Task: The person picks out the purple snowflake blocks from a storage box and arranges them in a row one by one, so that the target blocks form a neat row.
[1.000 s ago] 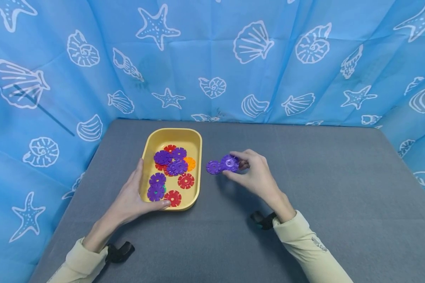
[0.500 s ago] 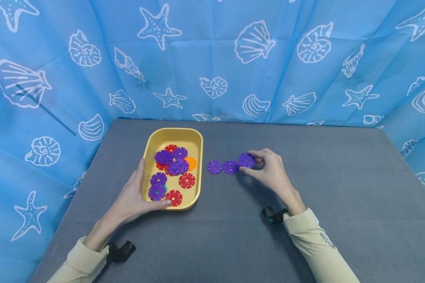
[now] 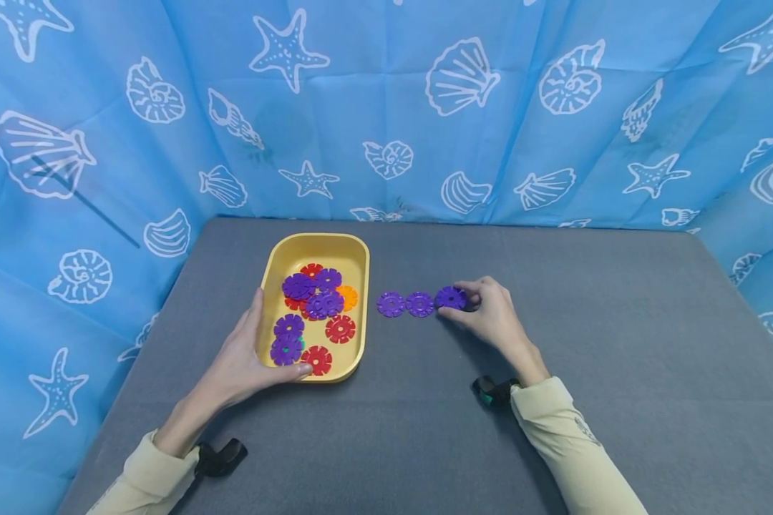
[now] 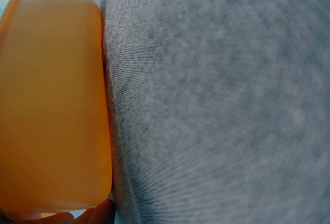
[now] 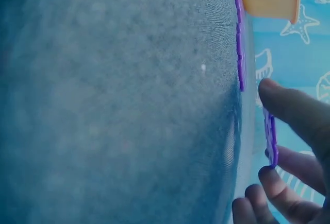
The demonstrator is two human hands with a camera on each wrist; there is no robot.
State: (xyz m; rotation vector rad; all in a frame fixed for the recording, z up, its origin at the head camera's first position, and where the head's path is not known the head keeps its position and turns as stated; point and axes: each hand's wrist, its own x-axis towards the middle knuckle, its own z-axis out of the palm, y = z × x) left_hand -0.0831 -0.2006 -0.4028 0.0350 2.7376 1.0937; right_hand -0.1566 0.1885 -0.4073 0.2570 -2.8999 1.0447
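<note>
With its thumb over the near left corner, my left hand (image 3: pixel 245 357) grips a yellow tray (image 3: pixel 362 343). The tray's side wall (image 4: pixel 56 105) fills the left of the left wrist view. My right hand (image 3: pixel 492 311) pinches a purple snowflake disc (image 3: pixel 451 297) between thumb and fingers. In the right wrist view this disc (image 5: pixel 270 139) is held on edge to the camera, raised off the cloth. Just left of it, two purple snowflake discs, one (image 3: pixel 391 305) and another (image 3: pixel 420 305), lie flat side by side on the table.
Inside the tray are several purple discs (image 3: pixel 286 350), red discs (image 3: pixel 340 329) and an orange disc (image 3: pixel 347 297), with a bit of green under a purple one. Grey cloth covers the table (image 3: pixel 586 343). A blue seashell curtain (image 3: pixel 386 107) hangs behind.
My right hand has moved right with the purple disc, from over the second flat disc to beyond it, then slightly down in the head view. The left hand stays on the tray.
</note>
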